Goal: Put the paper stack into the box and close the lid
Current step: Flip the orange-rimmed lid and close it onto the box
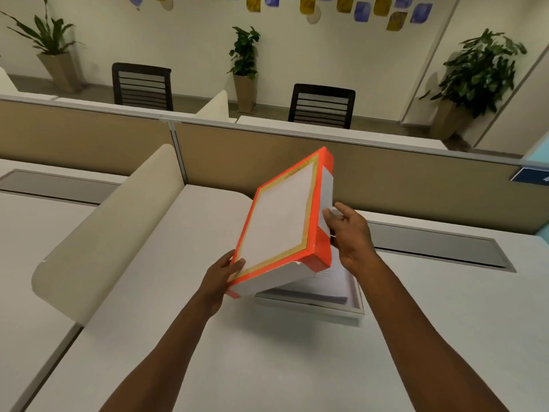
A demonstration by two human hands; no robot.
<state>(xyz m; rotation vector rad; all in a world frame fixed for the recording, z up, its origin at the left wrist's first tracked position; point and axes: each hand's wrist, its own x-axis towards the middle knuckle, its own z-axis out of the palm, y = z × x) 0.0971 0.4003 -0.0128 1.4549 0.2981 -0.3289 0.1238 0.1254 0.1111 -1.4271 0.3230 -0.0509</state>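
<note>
Fingers (237, 267) of the left hand (218, 278) hold the near corner of the lid (280, 221), and the right hand (353, 233) grips its right side. Both hands keep the orange-edged lid tilted in the air, above the box (358, 304). The white box stands on the table (267, 352), and the paper stack (329, 285) lies inside it, though it looks somewhat blurred under the lid.

White desk (297, 367) under open box (358, 307)
</note>
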